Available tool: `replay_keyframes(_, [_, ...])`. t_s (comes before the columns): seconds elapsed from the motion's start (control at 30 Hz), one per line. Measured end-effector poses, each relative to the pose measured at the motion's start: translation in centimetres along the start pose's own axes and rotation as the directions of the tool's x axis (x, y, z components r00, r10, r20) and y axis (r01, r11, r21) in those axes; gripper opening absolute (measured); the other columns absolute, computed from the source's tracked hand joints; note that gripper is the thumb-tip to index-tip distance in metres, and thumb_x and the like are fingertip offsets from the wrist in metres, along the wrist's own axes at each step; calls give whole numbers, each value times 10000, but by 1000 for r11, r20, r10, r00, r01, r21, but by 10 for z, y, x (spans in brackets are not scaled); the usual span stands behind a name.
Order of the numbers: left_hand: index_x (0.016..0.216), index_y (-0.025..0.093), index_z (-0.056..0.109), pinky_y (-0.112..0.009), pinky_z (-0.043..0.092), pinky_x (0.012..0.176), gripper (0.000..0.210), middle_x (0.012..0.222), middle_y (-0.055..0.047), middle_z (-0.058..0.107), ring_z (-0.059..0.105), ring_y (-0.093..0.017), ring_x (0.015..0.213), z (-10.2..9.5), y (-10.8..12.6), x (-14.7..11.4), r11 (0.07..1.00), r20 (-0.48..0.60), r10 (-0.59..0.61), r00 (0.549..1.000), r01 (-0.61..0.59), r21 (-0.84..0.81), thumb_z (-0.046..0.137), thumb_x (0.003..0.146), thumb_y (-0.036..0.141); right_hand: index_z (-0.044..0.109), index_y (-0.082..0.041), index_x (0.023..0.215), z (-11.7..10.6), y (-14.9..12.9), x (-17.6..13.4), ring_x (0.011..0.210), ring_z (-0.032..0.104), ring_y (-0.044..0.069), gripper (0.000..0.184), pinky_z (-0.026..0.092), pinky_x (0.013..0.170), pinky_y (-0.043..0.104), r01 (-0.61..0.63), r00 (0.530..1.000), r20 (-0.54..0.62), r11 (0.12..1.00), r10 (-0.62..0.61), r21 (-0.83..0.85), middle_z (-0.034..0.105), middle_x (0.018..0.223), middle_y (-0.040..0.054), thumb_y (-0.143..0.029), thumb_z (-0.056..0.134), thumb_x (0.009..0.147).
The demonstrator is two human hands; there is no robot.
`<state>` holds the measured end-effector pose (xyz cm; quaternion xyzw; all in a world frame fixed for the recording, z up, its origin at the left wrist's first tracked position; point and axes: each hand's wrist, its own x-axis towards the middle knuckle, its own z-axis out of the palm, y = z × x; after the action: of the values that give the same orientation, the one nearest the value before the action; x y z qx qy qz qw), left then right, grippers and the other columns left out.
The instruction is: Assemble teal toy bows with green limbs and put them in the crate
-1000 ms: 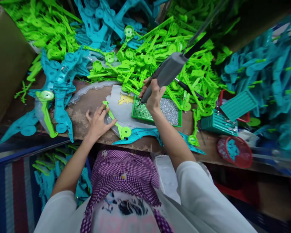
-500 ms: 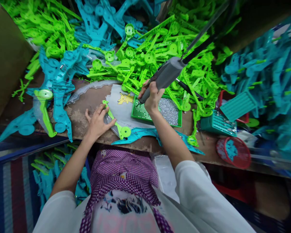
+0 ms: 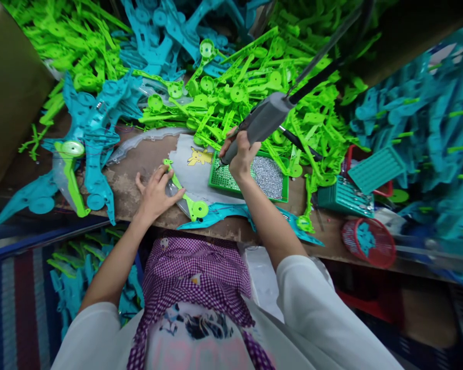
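My right hand (image 3: 241,158) is wrapped round a grey electric screwdriver (image 3: 268,115), whose cable and hanger run up to the right. The driver's bit points down at the perforated left half of a green screw tray (image 3: 224,180). Small silver screws (image 3: 269,177) fill the tray's right half. On the bench, my left hand (image 3: 156,190) steadies a curved lime-green plastic part (image 3: 181,191) between thumb and fingers, with a clear piece along its lower side. The green part's round end overlaps a long blue plastic part (image 3: 224,213) at the bench's front edge.
Heaped lime-green parts (image 3: 239,92) and blue parts (image 3: 154,41) line the back. Joined blue parts (image 3: 96,128) lie at left, beside a cardboard box (image 3: 15,97). Teal trays (image 3: 343,198) and a red basket (image 3: 386,244) stand at right. Blue parts (image 3: 416,118) are stacked beyond them.
Both hands, the screwdriver and the green part stay almost where they were. The view has shifted very slightly.
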<state>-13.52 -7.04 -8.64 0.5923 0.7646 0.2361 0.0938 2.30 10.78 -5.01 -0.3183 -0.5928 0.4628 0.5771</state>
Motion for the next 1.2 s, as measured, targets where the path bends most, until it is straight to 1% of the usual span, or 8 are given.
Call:
replay_keyframes(0.13, [1274, 273, 576, -634, 10, 1173, 520, 1486, -102, 488, 436, -345, 1364, 1, 0, 0, 1000, 15, -15, 1000, 15, 17, 566, 847, 569, 585, -222, 774, 0, 1, -2, 442, 537, 113, 508, 448, 463, 279, -15, 1000, 0, 1000, 15, -7, 442, 518, -57, -721, 494, 807])
replay_keyframes(0.3, [1287, 285, 571, -636, -6, 1174, 523, 1490, -94, 483, 434, -350, 1365, 1, -1, 0, 1000, 16, -11, 1000, 10, 14, 576, 844, 566, 592, -231, 809, -1, 0, -2, 461, 546, 131, 550, 416, 447, 281, -27, 1000, -12, 1000, 27, -12, 439, 521, -48, -765, 462, 788])
replay_keyframes(0.5, [1304, 298, 556, -642, -5, 1171, 524, 1491, -93, 480, 440, -348, 1362, -1, 0, -1, 1000, 25, -8, 1000, 8, 10, 578, 848, 554, 585, -262, 835, 0, -37, 5, 400, 474, 116, 548, 357, 402, 280, 22, 999, -43, 998, -19, 56, 402, 528, -52, -786, 428, 788])
replay_keyframes(0.57, [1308, 297, 551, -631, -2, 1176, 522, 1492, -94, 478, 444, -337, 1359, -1, 0, -1, 1000, 46, -1, 999, 1, 15, 569, 854, 556, 596, -274, 887, 17, -49, 6, 403, 483, 126, 597, 372, 403, 290, 19, 1000, 12, 998, -20, 56, 401, 528, -50, -823, 387, 780])
replay_keyframes(0.63, [1311, 288, 551, -626, 6, 1178, 525, 1496, -100, 472, 447, -332, 1357, -2, 1, 0, 1000, 61, -3, 998, 2, 21, 561, 859, 554, 604, -267, 901, 46, -53, 6, 413, 500, 137, 637, 398, 413, 301, -2, 996, 90, 999, -2, 50, 408, 517, -48, -844, 367, 771])
replay_keyframes(0.77, [1315, 256, 558, -631, 41, 1173, 537, 1493, -107, 473, 441, -333, 1359, -3, 2, 1, 999, 63, -30, 998, 28, 31, 552, 859, 537, 604, -219, 785, 112, -36, 1, 396, 480, 118, 587, 427, 433, 290, -72, 972, 228, 994, 50, 86, 434, 474, -49, -775, 418, 808])
replay_keyframes(0.83, [1315, 249, 561, -628, 55, 1172, 538, 1489, -109, 479, 443, -332, 1358, -2, 2, 1, 999, 73, -28, 997, 26, 30, 550, 857, 531, 621, -203, 801, 131, -23, -1, 421, 495, 110, 560, 453, 466, 281, -77, 961, 273, 994, 53, 81, 454, 484, -49, -731, 435, 833])
replay_keyframes(1.2, [1325, 267, 559, -650, 24, 1168, 552, 1475, -112, 493, 449, -335, 1347, -1, 1, 1, 1000, 72, -21, 997, 21, -1, 556, 855, 556, 622, -201, 772, 143, 2, -6, 437, 495, 94, 449, 466, 489, 257, -105, 939, 330, 994, 95, 15, 476, 490, -59, -642, 548, 814])
